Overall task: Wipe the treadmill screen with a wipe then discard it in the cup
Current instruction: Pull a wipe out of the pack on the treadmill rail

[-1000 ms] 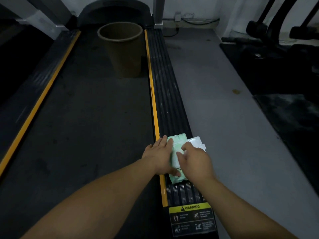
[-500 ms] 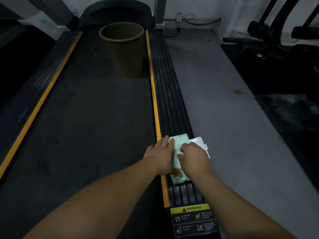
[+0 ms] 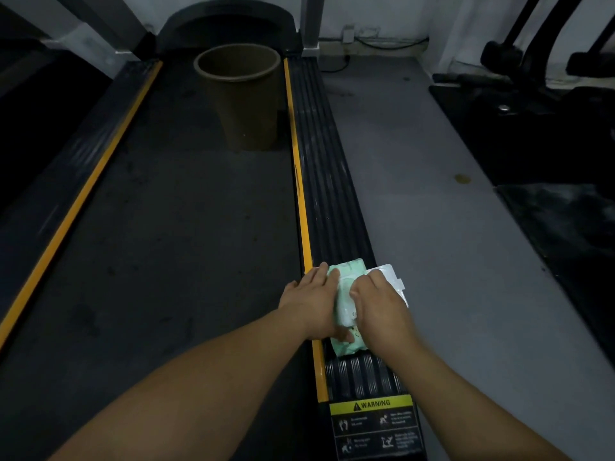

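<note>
Both your hands are working the green wipes pack (image 3: 346,347) lying low and right of centre: left hand (image 3: 312,302) pressing flat on it, right hand (image 3: 377,304) curled at its white lid (image 3: 392,279). The cup (image 3: 246,94) is standing at upper centre.

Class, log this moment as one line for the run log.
stage: getting a wipe | left hand: steadies pack on side rail | right hand: at open lid | cup: upright on belt

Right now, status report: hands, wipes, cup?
Both hands on green wipe pack, flap open. No wipe out yet. Cup upright on belt, path clear.
</note>
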`<state>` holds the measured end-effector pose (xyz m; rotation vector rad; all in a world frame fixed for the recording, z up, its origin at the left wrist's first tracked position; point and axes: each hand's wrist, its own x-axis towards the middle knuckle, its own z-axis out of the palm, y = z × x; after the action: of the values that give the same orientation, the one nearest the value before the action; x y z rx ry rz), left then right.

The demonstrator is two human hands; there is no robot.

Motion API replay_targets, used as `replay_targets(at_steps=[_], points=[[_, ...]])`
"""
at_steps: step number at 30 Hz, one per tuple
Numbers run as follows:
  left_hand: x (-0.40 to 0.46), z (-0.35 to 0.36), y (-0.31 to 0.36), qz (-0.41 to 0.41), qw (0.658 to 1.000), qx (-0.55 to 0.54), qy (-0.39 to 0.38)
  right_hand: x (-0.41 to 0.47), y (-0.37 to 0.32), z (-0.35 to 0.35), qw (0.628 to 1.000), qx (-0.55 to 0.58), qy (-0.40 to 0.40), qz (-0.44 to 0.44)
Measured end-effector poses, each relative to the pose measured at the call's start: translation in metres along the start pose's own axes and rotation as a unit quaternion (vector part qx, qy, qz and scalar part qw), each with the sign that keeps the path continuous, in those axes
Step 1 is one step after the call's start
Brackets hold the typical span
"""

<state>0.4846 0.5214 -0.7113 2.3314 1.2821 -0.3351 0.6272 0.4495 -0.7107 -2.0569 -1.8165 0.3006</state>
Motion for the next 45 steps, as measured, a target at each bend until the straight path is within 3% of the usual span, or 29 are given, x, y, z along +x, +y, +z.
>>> replay_targets(at_steps=[3,8,14,21,23,25,29,34,36,39,40,43,45], points=[[0.000,0.002,-0.002,0.003,1.000,0.000,0.003,-0.007,-0.002,0.001,0.999,0.031,0.015,0.041],[0.000,0.003,-0.006,0.007,1.000,-0.003,0.005,0.002,-0.016,-0.021,0.977,0.165,0.118,0.061],[-0.001,0.002,-0.003,0.004,1.000,0.001,0.006,0.002,0.003,-0.005,0.992,0.080,-0.031,0.092],[0.000,0.004,-0.004,0.008,1.000,0.001,0.012,0.025,-0.010,0.000,0.961,0.181,-0.013,0.208],[0.000,0.005,-0.005,0.008,1.000,-0.011,0.015,0.026,-0.017,0.000,0.973,0.121,-0.004,0.195],[-0.001,0.006,-0.006,0.008,1.000,-0.016,0.012,0.028,-0.020,-0.001,0.976,0.136,0.040,0.165],[-0.002,0.005,-0.007,0.010,1.000,-0.027,0.002,0.029,-0.028,-0.027,0.890,0.391,0.142,0.185],[-0.006,-0.001,-0.005,0.009,0.999,-0.029,-0.016,0.036,-0.036,-0.057,0.832,0.498,0.145,0.199],[-0.010,-0.010,-0.005,0.012,0.997,-0.082,0.008,0.038,-0.031,-0.065,0.823,0.514,0.127,0.206],[-0.023,-0.037,-0.001,0.021,0.950,-0.286,0.125,0.035,-0.023,-0.074,0.828,0.506,0.092,0.224],[-0.027,-0.046,0.000,0.032,0.925,-0.356,0.128,0.036,-0.020,-0.075,0.823,0.513,0.085,0.228],[-0.035,-0.070,0.011,0.044,0.825,-0.563,0.023,0.040,-0.019,-0.085,0.819,0.529,0.039,0.219],[-0.031,-0.080,0.015,0.020,0.786,-0.618,0.004,0.042,-0.016,-0.089,0.809,0.549,-0.006,0.209]])
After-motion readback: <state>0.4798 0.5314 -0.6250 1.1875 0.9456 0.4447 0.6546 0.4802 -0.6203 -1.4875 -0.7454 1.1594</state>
